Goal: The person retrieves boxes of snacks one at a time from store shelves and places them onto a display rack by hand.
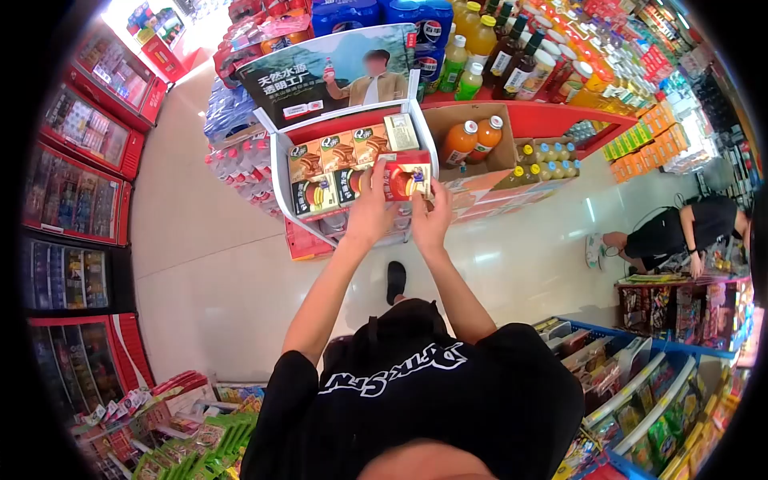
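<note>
Both hands are at a small red snack box with a food picture, over the front right of a display bin with a pale rim. My left hand has its fingers along the box's left side. At the lower right corner, my right hand pinches the box's edge. Beside the left hand are black snack boxes in the front row. Behind them stand orange-brown boxes, with a pale gold box at the right end.
A poster board rises behind the bin. To its right, a carton holds orange drink bottles. Red-framed coolers line the left side. A person in dark clothes bends over at right. Snack racks stand near me.
</note>
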